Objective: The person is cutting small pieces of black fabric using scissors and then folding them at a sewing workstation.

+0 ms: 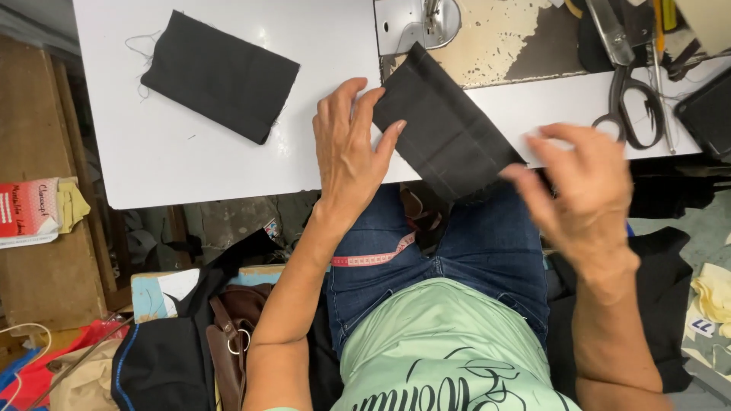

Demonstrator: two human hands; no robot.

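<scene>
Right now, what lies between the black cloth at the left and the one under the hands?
In the head view, only bare white table between the left cloth and the held cloth; the left hand touches the latter.

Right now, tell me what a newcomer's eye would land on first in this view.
First the folded black fabric piece at the table's near edge, lying at a slant, with the left hand pressing its left end and the right hand at its lower right corner. Next a second black fabric piece lying alone on the white table to the left. At top right, black-handled scissors rest by the sewing machine plate.
</scene>
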